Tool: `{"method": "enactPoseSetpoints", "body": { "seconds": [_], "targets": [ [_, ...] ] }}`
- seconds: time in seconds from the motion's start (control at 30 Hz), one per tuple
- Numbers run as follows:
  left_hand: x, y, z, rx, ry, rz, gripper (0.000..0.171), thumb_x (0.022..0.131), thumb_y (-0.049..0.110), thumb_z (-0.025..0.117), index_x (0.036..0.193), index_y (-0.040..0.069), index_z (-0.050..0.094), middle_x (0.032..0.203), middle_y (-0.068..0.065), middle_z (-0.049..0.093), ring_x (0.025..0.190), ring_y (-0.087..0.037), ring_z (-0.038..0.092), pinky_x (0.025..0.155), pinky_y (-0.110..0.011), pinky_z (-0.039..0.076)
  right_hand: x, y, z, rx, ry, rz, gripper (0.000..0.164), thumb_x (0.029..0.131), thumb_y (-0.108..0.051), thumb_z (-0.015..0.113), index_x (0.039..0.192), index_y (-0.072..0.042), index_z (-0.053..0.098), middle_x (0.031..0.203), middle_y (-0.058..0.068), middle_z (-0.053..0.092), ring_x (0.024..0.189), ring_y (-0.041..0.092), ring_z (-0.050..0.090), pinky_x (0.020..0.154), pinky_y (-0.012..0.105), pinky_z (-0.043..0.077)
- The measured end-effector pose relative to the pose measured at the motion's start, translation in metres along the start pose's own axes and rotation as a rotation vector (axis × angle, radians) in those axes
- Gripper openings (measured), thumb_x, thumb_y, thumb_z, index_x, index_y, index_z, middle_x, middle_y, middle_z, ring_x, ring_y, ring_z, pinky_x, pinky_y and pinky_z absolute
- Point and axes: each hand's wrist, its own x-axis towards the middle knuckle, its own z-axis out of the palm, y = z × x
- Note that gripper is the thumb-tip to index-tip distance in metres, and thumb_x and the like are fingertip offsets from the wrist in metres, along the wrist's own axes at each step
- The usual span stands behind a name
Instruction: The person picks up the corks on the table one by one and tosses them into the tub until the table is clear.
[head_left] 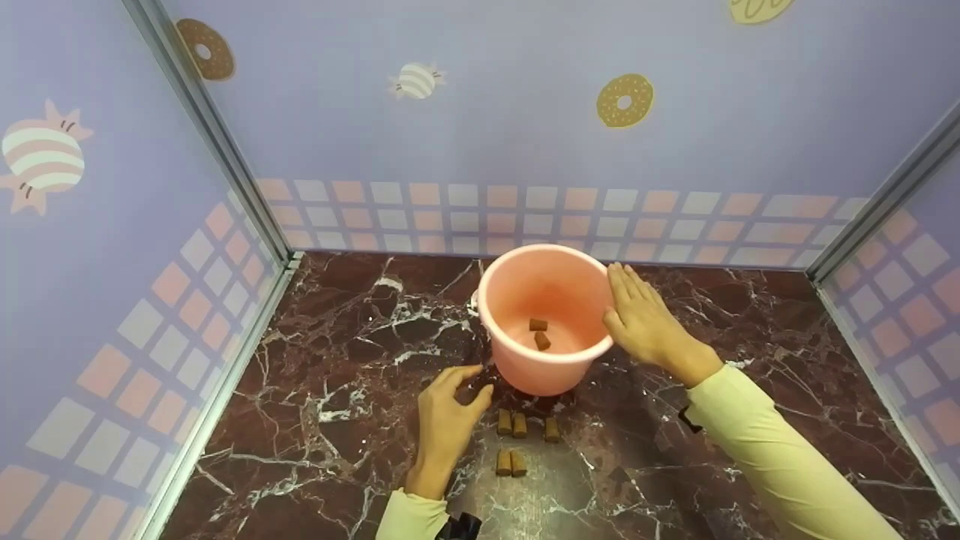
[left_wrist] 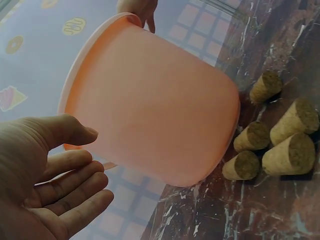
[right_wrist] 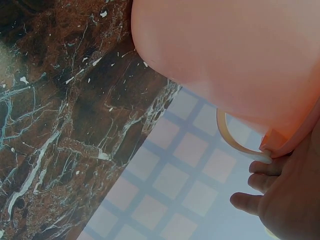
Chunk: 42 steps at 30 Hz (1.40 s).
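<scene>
A pink plastic bucket (head_left: 541, 375) stands upright on the table, with two corks (head_left: 538, 325) visible inside on its bottom. My right hand (head_left: 649, 324) rests against the right side of the bucket's rim, its fingers extended. Left of the bucket, my left hand (head_left: 444, 411) hovers with thumb and fingers apart and nothing between them. In the left wrist view this hand (left_wrist: 60, 185) shows loosely bent fingers near the bucket wall (left_wrist: 160, 100). Several brown tapered corks (head_left: 519, 425) stand in two rows in front of the bucket, just right of my left hand.
The table (head_left: 360, 442) has a dark red marbled top with white veins. Purple panels (head_left: 510, 135) with donut and candy prints enclose it at the back and both sides. The bucket's pale handle (right_wrist: 235, 142) hangs near its rim.
</scene>
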Motion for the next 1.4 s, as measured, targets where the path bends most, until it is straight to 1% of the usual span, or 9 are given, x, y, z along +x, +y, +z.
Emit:
{"method": "enactPoseSetpoints", "body": {
  "seconds": [0.13,0.2,0.33,0.53,0.83,1.0,1.07,1.23,1.4],
  "targets": [
    [-0.004,-0.001,0.001,0.016,-0.004,-0.002,0.03,0.079,0.001,0.089,0.107,0.0,0.08,0.106,-0.009,0.079,0.099,-0.029,0.076,0.09,-0.043,0.062,0.0,0.0,0.001,-0.004,0.008,-0.007,0.069,0.108,-0.02,0.038,0.162,0.014,0.011,0.171,0.032,0.012,0.159,0.048,0.01,0.128,0.062,0.008],
    [-0.006,-0.003,0.003,0.01,-0.005,0.001,0.029,0.078,-0.001,0.089,0.106,-0.001,0.08,0.105,-0.009,0.079,0.097,-0.029,0.076,0.088,-0.043,0.063,0.0,0.001,0.001,-0.004,0.005,-0.006,0.07,0.109,-0.02,0.038,0.163,0.014,0.011,0.171,0.032,0.012,0.159,0.048,0.009,0.128,0.061,0.008],
    [-0.011,-0.007,0.006,0.003,-0.001,0.025,0.029,0.077,-0.005,0.089,0.105,-0.001,0.08,0.103,-0.009,0.078,0.091,-0.03,0.075,0.083,-0.044,0.064,0.0,0.002,0.002,-0.005,-0.001,-0.003,0.07,0.109,-0.02,0.038,0.163,0.014,0.01,0.171,0.032,0.011,0.159,0.047,0.009,0.129,0.06,0.007],
    [-0.018,-0.011,0.009,0.012,-0.005,0.052,0.03,0.076,-0.006,0.089,0.104,-0.001,0.08,0.101,-0.009,0.078,0.092,-0.03,0.076,0.083,-0.043,0.063,0.0,0.003,0.002,-0.006,0.0,-0.001,0.07,0.109,-0.02,0.038,0.163,0.014,0.01,0.171,0.032,0.01,0.159,0.048,0.008,0.129,0.059,0.006],
    [-0.029,-0.013,0.012,0.028,-0.033,0.031,0.03,0.074,-0.006,0.089,0.103,-0.002,0.08,0.101,-0.009,0.078,0.093,-0.03,0.076,0.085,-0.043,0.063,0.001,0.001,0.002,-0.001,0.004,-0.003,0.07,0.109,-0.02,0.039,0.163,0.014,0.01,0.171,0.032,0.011,0.159,0.048,0.009,0.129,0.06,0.008],
    [-0.033,-0.016,0.014,0.002,-0.065,-0.025,0.029,0.076,-0.006,0.088,0.104,-0.002,0.08,0.103,-0.009,0.078,0.095,-0.029,0.076,0.083,-0.046,0.064,0.001,0.001,0.001,0.005,0.006,-0.007,0.07,0.108,-0.021,0.039,0.162,0.015,0.011,0.17,0.033,0.011,0.159,0.048,0.009,0.129,0.06,0.007],
    [-0.035,-0.017,0.015,-0.002,-0.071,-0.036,0.029,0.076,-0.005,0.088,0.104,-0.002,0.08,0.102,-0.009,0.078,0.095,-0.029,0.076,0.083,-0.047,0.064,0.001,0.001,0.001,0.007,0.007,-0.008,0.07,0.108,-0.021,0.038,0.162,0.015,0.011,0.171,0.033,0.011,0.159,0.048,0.009,0.129,0.06,0.007],
    [-0.038,-0.022,0.018,0.026,-0.076,-0.03,0.029,0.075,-0.005,0.088,0.103,-0.001,0.08,0.102,-0.008,0.078,0.095,-0.028,0.076,0.085,-0.044,0.063,0.001,0.003,0.002,0.008,0.007,-0.002,0.07,0.109,-0.021,0.039,0.162,0.014,0.011,0.171,0.032,0.011,0.159,0.047,0.009,0.129,0.059,0.007],
    [-0.042,-0.026,0.021,0.039,-0.098,-0.053,0.029,0.076,-0.004,0.089,0.103,-0.001,0.08,0.102,-0.007,0.078,0.096,-0.029,0.076,0.086,-0.045,0.062,0.0,0.003,0.002,0.007,0.008,-0.001,0.07,0.109,-0.021,0.038,0.163,0.014,0.011,0.171,0.032,0.011,0.159,0.048,0.008,0.129,0.059,0.006]
  ]
}}
